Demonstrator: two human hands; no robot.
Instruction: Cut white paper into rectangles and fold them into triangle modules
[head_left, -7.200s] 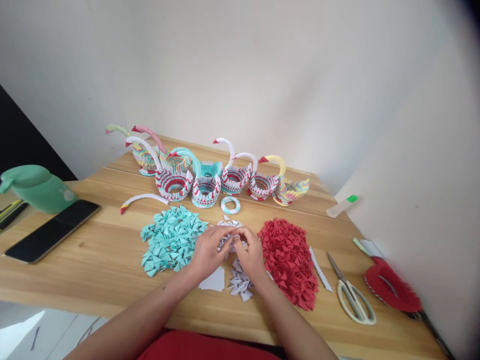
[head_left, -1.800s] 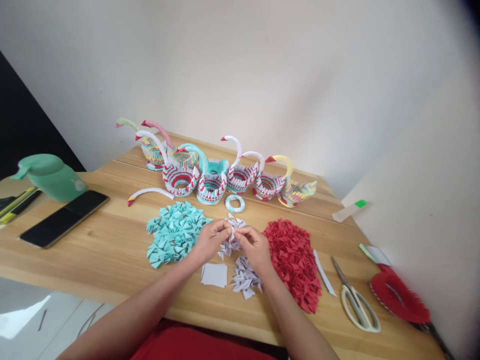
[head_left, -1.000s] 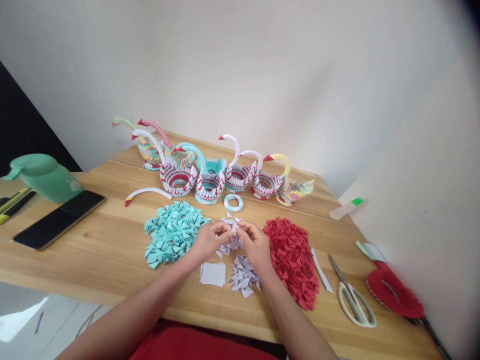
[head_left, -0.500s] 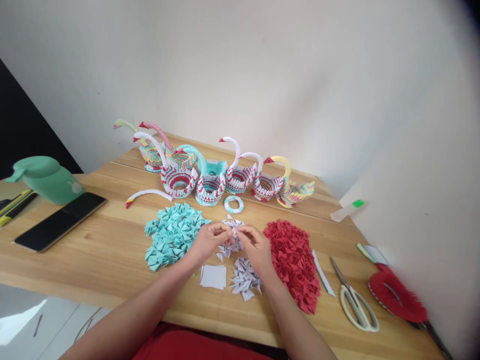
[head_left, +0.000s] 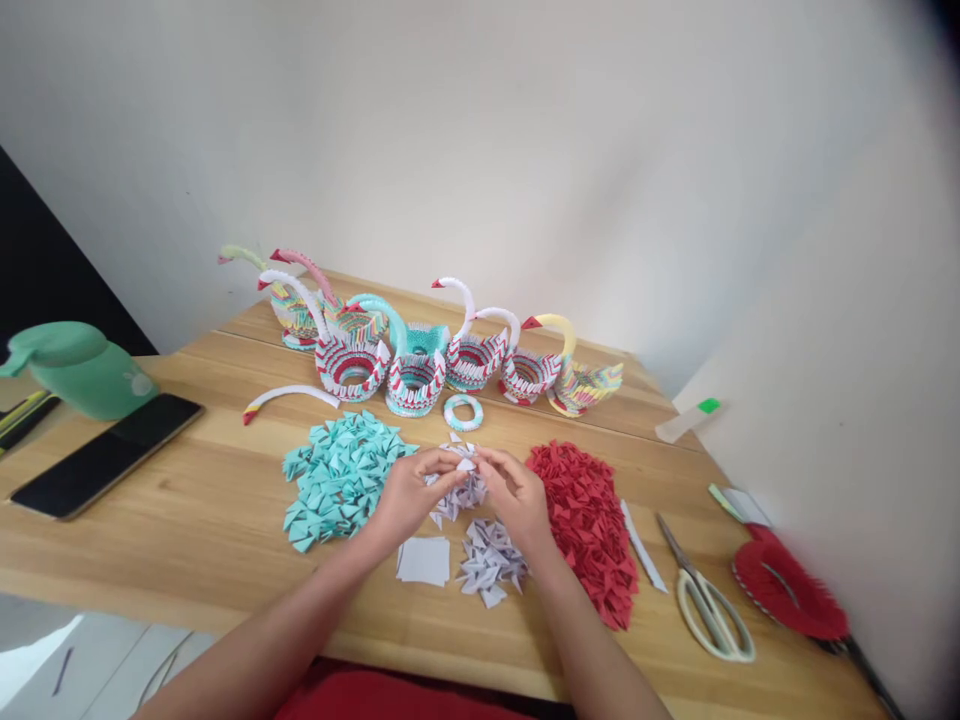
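Note:
Between the fingertips of my left hand [head_left: 415, 492] and my right hand [head_left: 516, 494] is a small folded white paper piece [head_left: 466, 465]. Both hands are closed in a pinch on it, above a pile of white folded paper triangles [head_left: 454, 497]. A second white pile [head_left: 491, 562] lies nearer me, beside a small stack of white paper rectangles [head_left: 423, 561]. Left of my hands is a heap of turquoise folded triangles [head_left: 341, 480]. Red folded triangles [head_left: 589, 530] form a heap to the right, partly behind my right hand.
Several folded-paper swans [head_left: 416, 380] stand at the back. Before them lie a paper ring [head_left: 463, 412] and a loose white swan neck [head_left: 289, 393]. Scissors [head_left: 709, 605] and a red paper disc [head_left: 787, 590] are at right; a phone [head_left: 109, 455] and green container [head_left: 82, 370] at left.
The view has shifted slightly. My fingers have changed their hold, and the white paper piece between them shows more clearly now.

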